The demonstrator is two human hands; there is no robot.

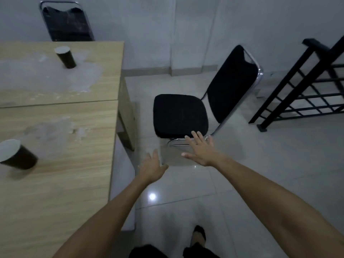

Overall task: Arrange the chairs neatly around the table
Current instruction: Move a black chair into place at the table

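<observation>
Both hands, left hand [151,167] and right hand [202,149], reach with fingers spread and empty toward the black chair [179,116] at 12 o'clock, beside the surface [74,112].

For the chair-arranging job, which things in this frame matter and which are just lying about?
Part of the job:
- near chair, standing off the table's corner
- far chair at the table's far end
- table
- left hand and right hand, open, reaching toward the near chair

Just lying about:
- two dark paper cups on the table
- black railing
</observation>
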